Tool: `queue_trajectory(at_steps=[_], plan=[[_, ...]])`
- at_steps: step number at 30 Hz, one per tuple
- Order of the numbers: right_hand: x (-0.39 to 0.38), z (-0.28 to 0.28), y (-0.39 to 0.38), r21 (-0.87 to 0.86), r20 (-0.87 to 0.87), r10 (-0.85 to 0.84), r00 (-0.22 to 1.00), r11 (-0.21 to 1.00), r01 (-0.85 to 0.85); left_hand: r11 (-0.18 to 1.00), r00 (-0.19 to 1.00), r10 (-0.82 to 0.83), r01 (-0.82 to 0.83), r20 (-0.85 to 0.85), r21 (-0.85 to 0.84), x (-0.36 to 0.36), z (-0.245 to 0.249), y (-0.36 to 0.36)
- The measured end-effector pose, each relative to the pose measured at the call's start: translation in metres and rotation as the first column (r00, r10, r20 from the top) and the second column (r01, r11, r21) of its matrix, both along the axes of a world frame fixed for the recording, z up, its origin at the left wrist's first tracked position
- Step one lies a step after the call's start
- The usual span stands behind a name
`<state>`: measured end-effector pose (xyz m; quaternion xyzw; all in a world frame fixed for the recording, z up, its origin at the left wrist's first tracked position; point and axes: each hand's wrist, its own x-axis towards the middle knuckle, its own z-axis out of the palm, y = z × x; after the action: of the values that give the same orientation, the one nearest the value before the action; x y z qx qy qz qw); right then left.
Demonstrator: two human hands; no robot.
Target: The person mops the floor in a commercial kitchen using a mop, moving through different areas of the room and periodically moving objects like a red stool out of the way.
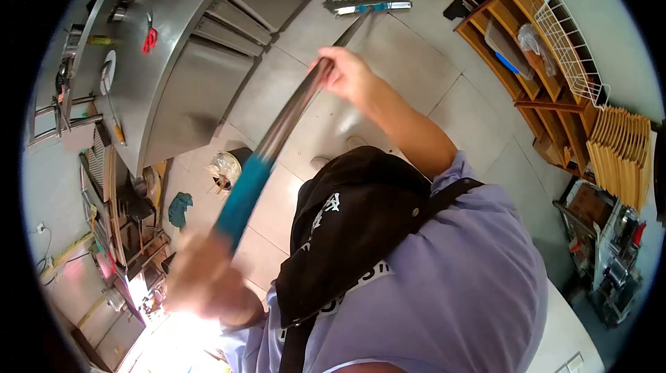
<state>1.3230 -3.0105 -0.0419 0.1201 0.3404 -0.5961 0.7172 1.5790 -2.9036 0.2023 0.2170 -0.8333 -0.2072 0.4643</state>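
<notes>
Fingers (327,53) of your right hand (349,79) clamp the metal mop shaft (293,111); your blurred left hand (207,274) wraps its teal grip (243,193). Mop head (370,6) rests on floor tiles (406,54), likely mid-stroke; next push calls for steady hands.

Floor (427,50): pale tiles, dark joints. Steel desk (170,9) with drawers (232,29) along left edge, wooden shelving (551,104) along right, pale wall (624,33) behind. Strong light (187,338) near left corner.
</notes>
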Motion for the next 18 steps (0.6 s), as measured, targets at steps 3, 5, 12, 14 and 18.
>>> queue_trajectory(at_steps=[3, 5, 12, 14, 18], plan=[[-0.048, -0.116, -0.014, 0.235, -0.146, -0.237, 0.960, 0.935, 0.266, 0.913, 0.931, -0.341, 0.293, 0.132, 0.285, -0.074, -0.080, -0.031], [-0.076, -0.161, -0.004, 0.369, -0.295, -0.170, 0.940, 0.887, 0.276, 0.861, 0.890, -0.422, 0.334, 0.173, 0.384, -0.105, -0.129, -0.034], [-0.010, -0.191, 0.065, 0.479, -0.268, -0.177, 0.947, 0.828, 0.291, 0.827, 0.859, -0.475, 0.363, 0.190, 0.428, -0.048, -0.138, -0.013], [0.041, -0.188, 0.070, 0.493, -0.296, -0.160, 0.942, 0.819, 0.294, 0.802, 0.958, -0.284, 0.212, 0.046, 0.558, -0.002, -0.144, 0.003], [0.140, -0.212, 0.102, 0.396, -0.276, -0.081, 0.958, 0.899, 0.190, 0.722, 0.990, 0.054, 0.050, -0.128, 0.690, 0.098, -0.147, 0.049]])
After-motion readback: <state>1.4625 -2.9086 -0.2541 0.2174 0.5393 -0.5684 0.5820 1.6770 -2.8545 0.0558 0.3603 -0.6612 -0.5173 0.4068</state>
